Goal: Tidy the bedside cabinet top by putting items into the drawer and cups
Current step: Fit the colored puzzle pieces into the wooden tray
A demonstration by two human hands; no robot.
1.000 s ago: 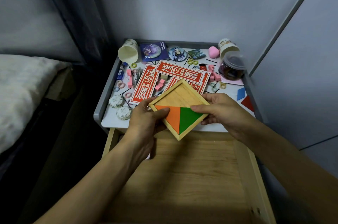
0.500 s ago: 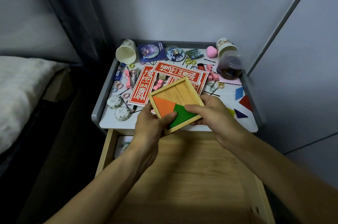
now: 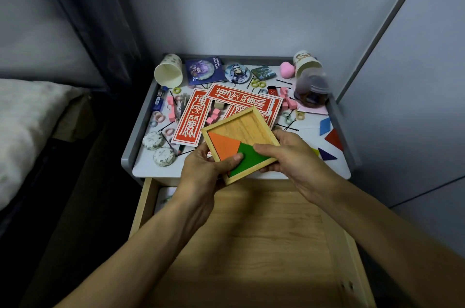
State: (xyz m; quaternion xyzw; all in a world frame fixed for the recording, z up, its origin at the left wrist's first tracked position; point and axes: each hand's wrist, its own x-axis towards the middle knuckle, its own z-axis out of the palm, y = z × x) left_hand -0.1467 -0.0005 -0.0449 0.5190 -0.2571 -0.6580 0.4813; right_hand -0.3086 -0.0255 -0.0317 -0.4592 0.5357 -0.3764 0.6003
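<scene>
Two hands grip a square wooden tray [image 3: 251,126], the left hand [image 3: 206,169] and right hand [image 3: 294,156] curled round its near sides. It sits like a diamond, one corner pointing far, above the cabinet top's [image 3: 151,168] near edge and the open drawer [image 3: 251,232]. Red cards [image 3: 191,119] lie just behind it.
</scene>
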